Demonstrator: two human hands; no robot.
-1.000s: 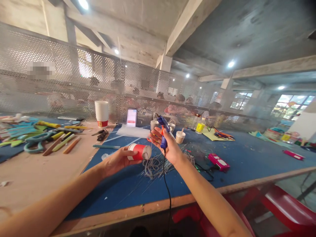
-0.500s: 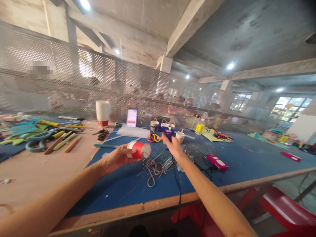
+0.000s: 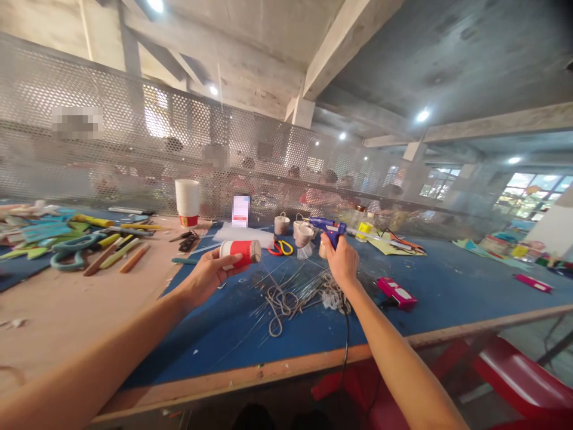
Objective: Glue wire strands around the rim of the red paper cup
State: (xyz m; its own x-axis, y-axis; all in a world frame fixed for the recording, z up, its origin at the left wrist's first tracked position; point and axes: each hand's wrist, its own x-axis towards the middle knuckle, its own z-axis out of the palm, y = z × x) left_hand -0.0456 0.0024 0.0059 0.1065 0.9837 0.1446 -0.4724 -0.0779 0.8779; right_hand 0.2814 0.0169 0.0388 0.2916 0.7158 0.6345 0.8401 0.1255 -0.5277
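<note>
My left hand (image 3: 213,269) is closed around a red and white paper cup (image 3: 244,253), held on its side above the blue mat with its base to the right. In my right hand (image 3: 342,261) is a blue glue gun (image 3: 329,227), its nozzle pointing left and a clear glue stick out of its back. Its black cord hangs over the table edge. Behind the gun's nozzle stand small cups with cord handles (image 3: 282,224). Grey cord (image 3: 282,304) lies in loops among thin wires on the mat, below and between my hands.
Red and yellow scissors (image 3: 281,247) lie behind the cord. A stack of paper cups (image 3: 187,203) and a propped phone (image 3: 240,211) stand near the perforated screen. Several tools and blue-handled scissors (image 3: 76,251) lie left. A magenta box (image 3: 396,292) sits right. A red stool (image 3: 523,370) is below.
My right hand has moved the glue gun to the right, away from the cup, uncovering the small cups behind. My left hand has shifted the paper cup slightly left and up.
</note>
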